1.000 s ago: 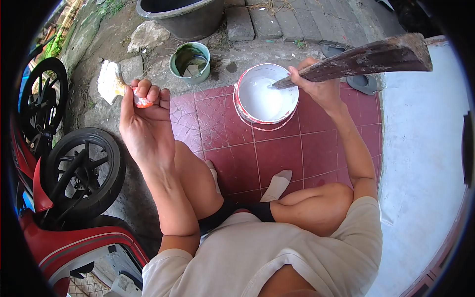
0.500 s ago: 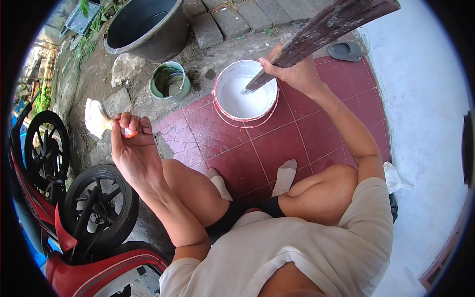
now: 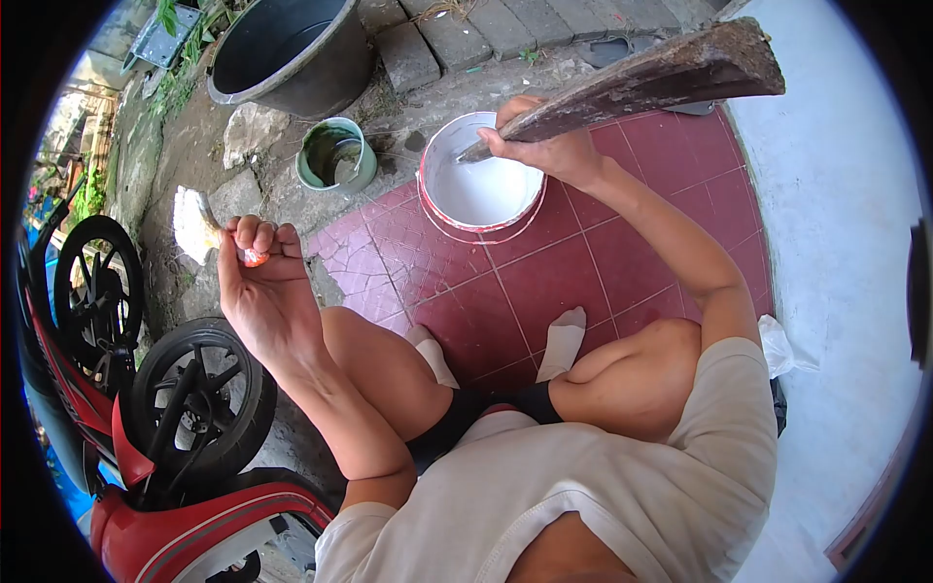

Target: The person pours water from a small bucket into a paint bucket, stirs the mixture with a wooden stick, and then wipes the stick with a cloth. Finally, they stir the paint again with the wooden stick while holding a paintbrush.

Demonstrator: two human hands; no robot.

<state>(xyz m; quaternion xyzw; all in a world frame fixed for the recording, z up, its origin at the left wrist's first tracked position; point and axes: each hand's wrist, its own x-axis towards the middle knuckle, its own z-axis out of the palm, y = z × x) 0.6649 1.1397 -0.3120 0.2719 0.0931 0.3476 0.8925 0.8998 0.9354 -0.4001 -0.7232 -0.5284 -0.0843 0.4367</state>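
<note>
My left hand (image 3: 267, 277) is closed around the orange-red handle of a paintbrush (image 3: 197, 225), whose whitish bristles point up and left. My right hand (image 3: 552, 146) grips a long dark wooden board (image 3: 651, 83) near its lower end. The board slants from the upper right down to the paint bucket, and its tip lies over the inside of the rim. White paint (image 3: 491, 194) lies in the bucket (image 3: 481, 229), which has a red-stained rim and a wire handle and stands on the red tiles.
A small green pail (image 3: 364, 173) stands left of the bucket, and a big black tub (image 3: 340, 78) behind it. At the left is a red motorcycle (image 3: 185, 530). A white wall (image 3: 826, 243) runs along the right, with dark sandals (image 3: 604, 51) at the back.
The board has turned and tilted in my right hand, its far end lower and its tip shifted left and up in the bucket. My left hand with the brush has barely moved.
</note>
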